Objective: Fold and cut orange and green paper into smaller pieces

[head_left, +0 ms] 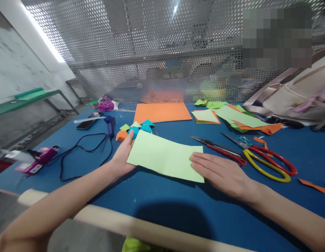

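A light green sheet of paper [166, 155] is held just above the blue table, its long side running left to right. My left hand [123, 155] grips its left end, thumb up at the edge and the other fingers hidden beneath. Over the right end lie the outstretched fingers of my right hand [222, 173], whose thumb is out of sight under the paper. Just behind my left hand are small folded blue, green and orange paper pieces [134, 131]. Close to my right hand rest a red-handled cutter [220, 148] and scissors [267, 162] with red and yellow handles.
Orange sheets [162, 112], a stack of small squares [206, 116] and green-orange offcuts [243, 119] lie at the back. At left are a blue glue gun [110, 126], its cord, a phone [89, 121] and a purple power strip [39, 161]. A perforated metal screen [152, 45] stands behind.
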Demonstrator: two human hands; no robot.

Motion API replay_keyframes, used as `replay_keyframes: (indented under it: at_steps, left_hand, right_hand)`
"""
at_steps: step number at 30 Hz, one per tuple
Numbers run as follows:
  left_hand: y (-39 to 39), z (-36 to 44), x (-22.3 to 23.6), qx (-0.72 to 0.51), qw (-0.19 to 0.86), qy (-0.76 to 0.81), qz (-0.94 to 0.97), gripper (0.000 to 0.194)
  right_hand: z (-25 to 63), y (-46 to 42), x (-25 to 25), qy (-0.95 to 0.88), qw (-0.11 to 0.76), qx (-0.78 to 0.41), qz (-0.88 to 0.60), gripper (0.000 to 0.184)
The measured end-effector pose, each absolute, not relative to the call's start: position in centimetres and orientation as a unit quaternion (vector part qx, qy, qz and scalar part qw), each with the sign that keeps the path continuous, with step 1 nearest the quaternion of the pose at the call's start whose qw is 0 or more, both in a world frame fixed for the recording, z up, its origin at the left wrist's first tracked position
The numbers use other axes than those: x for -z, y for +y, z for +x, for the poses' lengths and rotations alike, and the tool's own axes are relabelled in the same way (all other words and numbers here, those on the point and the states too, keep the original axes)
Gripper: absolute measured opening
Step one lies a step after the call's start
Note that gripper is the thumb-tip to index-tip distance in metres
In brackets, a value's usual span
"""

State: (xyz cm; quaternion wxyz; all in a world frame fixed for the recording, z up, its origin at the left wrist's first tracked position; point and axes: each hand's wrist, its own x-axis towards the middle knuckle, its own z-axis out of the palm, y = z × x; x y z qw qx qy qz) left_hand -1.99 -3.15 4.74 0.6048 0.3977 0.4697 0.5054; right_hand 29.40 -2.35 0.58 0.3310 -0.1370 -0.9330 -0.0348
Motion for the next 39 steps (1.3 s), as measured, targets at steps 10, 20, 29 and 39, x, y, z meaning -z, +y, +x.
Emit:
replay_keyframes:
  at_steps: [10, 20, 29, 39]
  left_hand:
    - [-3.6, -1.9, -4.9, -0.466, 0.639, 0.498, 0.356, 0.032]
    - [-4.0, -1.5, -5.4, -0.464, 0.627, 0.49, 0.39, 0.029]
    - [-3.8, -1.8, -5.3, -0.455, 0.663, 0.48, 0.349, 0.025]
    - [-3.2, -2.0, -5.5, -0.54, 0.721, 0.353, 0.254, 0.034]
  right_hand:
    - [29.3, -1.5, -0.2, -0.934, 0.32, 0.058, -0.147, 0.046]
    - [26.8, 1.1, -6.1, -0.858, 0.331, -0.138, -0.367, 0.033]
    - [21.7, 4.5, -6.7, -0.806, 0.147, -0.421, -0.388, 0.014]
    - [21.3, 5.3, -7.5, -0.652, 0.224, -0.554, -0.467, 0.015]
